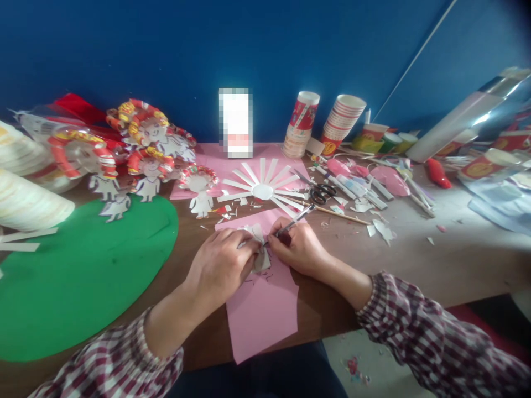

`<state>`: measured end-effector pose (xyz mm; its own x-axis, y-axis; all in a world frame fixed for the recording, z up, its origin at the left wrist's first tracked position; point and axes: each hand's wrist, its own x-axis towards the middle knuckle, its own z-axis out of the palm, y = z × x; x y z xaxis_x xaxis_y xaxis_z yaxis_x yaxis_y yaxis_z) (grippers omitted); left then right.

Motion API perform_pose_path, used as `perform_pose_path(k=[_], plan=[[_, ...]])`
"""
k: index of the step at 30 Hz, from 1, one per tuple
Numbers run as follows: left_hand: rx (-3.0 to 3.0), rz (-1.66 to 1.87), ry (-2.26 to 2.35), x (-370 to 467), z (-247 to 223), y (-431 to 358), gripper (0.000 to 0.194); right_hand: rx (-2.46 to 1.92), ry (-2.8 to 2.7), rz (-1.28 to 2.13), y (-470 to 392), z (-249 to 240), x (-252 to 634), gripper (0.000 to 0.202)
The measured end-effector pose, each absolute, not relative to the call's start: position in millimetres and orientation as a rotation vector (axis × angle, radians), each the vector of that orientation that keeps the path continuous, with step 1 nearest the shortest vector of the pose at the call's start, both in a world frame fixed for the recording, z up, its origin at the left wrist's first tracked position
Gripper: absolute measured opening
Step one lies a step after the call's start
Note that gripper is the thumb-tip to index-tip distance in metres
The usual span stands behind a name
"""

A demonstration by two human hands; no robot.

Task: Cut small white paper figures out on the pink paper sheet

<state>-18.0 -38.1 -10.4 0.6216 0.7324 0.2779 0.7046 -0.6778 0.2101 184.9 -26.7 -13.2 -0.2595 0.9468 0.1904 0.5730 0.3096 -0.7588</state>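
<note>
Pink paper (261, 326) lies at the front of the brown table, with dark pen lines drawn near its middle. A small white paper piece (262, 261) rests on it, partly hidden by my fingers. My left hand (224, 260) has its fingers bent and closed on this piece, pressing it to the pink sheet. In my right hand (298, 246) a pen (302, 213) is pinched, tilted, its tip at the edge of the white piece. Just beyond lies a paper cup cut into a fan of white strips (263, 191).
A green sheet (136, 265) and paper-doll cutouts (201, 193) occupy the left. Black-handled scissors (323, 193), a wooden stick (340, 213) and paper scraps lie right of centre. Stacked paper cups (342, 121) and a bright phone-like screen (235, 121) stand by the blue wall.
</note>
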Motion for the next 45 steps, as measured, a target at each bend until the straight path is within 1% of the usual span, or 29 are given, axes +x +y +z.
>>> perform_pose_path(k=[11, 27, 45], plan=[[2.762, 0.527, 1.221, -17.7, -11.7, -36.7, 0.021, -1.351, -1.919, 0.734, -26.8, -14.2, 185.1, 0.004], [2.761, 0.468, 1.238, -18.4, -10.9, -37.3, 0.021, -1.346, -1.933, 0.803, -28.5, -10.4, 185.9, 0.005], [2.783, 0.500, 1.238, -17.6, -11.0, -37.3, 0.022, -1.366, -1.911, 0.777, -27.1, -12.8, 186.3, 0.005]])
